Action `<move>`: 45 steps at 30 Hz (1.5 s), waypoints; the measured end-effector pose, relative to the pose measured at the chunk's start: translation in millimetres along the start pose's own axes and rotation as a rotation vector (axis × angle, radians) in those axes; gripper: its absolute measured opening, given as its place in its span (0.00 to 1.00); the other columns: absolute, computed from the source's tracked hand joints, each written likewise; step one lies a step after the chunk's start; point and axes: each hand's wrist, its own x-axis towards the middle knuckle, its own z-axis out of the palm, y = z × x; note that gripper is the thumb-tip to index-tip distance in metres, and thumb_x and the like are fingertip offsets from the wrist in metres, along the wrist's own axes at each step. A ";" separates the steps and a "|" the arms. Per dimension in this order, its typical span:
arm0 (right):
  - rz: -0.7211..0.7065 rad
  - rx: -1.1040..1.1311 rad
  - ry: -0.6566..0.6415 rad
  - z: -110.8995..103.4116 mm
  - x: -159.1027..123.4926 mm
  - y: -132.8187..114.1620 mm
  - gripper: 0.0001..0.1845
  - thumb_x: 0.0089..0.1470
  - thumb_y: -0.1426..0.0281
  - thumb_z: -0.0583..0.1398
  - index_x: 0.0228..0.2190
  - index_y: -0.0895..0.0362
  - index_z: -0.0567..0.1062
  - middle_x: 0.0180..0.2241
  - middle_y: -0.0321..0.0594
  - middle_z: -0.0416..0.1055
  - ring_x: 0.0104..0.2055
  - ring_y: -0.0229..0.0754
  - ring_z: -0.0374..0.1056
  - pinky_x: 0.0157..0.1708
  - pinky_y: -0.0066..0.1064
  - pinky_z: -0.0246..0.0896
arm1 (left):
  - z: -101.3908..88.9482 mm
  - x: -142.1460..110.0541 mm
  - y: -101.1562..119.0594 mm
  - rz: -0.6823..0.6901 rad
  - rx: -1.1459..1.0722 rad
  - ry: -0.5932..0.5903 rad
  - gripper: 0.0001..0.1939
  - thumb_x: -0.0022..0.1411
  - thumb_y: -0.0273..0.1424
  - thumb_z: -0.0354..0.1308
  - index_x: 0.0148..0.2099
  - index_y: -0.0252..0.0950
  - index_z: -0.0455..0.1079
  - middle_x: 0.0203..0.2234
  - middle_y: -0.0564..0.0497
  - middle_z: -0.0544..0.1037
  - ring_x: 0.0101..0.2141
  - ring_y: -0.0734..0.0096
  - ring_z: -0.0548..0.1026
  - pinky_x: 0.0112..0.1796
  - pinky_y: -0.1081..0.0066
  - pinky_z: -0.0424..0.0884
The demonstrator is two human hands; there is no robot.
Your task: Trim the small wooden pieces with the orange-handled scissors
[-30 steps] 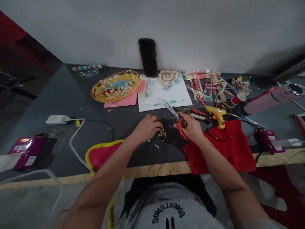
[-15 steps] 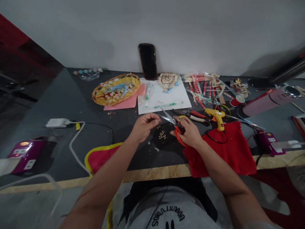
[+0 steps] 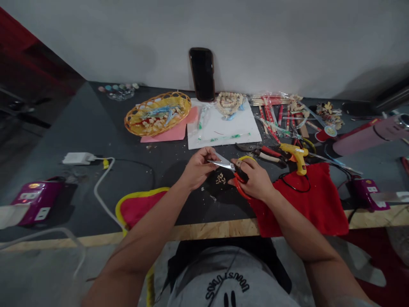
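My right hand (image 3: 252, 177) grips a pair of scissors (image 3: 226, 164) with red and black handles, blades pointing left. The blades reach to the fingers of my left hand (image 3: 200, 167), which are pinched together; what they hold is too small to make out. Just below the blades, small pale cut pieces (image 3: 220, 178) lie in a little heap on a dark round patch of the table. A few white scraps are scattered near them.
Behind my hands are a white board (image 3: 236, 128), a yellow basket (image 3: 134, 128) and an upright phone (image 3: 202, 74). Pruning shears (image 3: 265, 154), a yellow glue gun (image 3: 297, 155), a red cloth (image 3: 315, 200) and a pink bottle (image 3: 361, 140) stand or lie to the right.
The scissor blades have come to the fingertips of my left hand and look more level. The whole view has shifted slightly.
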 end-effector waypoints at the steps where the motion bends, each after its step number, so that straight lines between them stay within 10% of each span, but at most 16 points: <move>1: -0.004 0.001 -0.002 -0.2 -0.1 -0.1 0.30 0.53 0.56 0.63 0.55 0.54 0.70 0.46 0.47 0.71 0.50 0.48 0.68 0.48 0.38 0.69 | -0.1 -0.2 0.1 -0.009 -0.001 -0.003 0.19 0.38 0.19 0.68 0.34 0.36 0.67 0.24 0.58 0.72 0.25 0.79 0.69 0.29 0.78 0.63; 15: -0.021 0.015 0.013 3.3 -3.3 -3.3 0.27 0.54 0.54 0.62 0.52 0.52 0.72 0.46 0.44 0.75 0.46 0.45 0.72 0.46 0.32 0.69 | 0.1 -3.4 -0.7 0.091 -0.002 0.016 0.23 0.37 0.20 0.71 0.29 0.36 0.59 0.21 0.61 0.69 0.24 0.82 0.68 0.27 0.80 0.64; 23: 0.140 0.121 0.131 3.8 1.1 10.2 0.26 0.55 0.56 0.61 0.51 0.57 0.72 0.36 0.43 0.74 0.34 0.43 0.71 0.36 0.33 0.68 | -1.6 -1.8 -4.8 0.011 -0.036 0.021 0.15 0.44 0.29 0.72 0.36 0.33 0.77 0.26 0.53 0.76 0.27 0.78 0.71 0.31 0.76 0.66; 45: 0.016 -0.082 0.059 4.6 0.2 -2.6 0.29 0.53 0.55 0.62 0.53 0.55 0.71 0.45 0.48 0.73 0.49 0.50 0.70 0.48 0.40 0.69 | -6.9 1.0 -7.4 -0.079 -0.163 0.012 0.17 0.35 0.29 0.76 0.27 0.33 0.74 0.23 0.54 0.77 0.23 0.78 0.73 0.28 0.77 0.70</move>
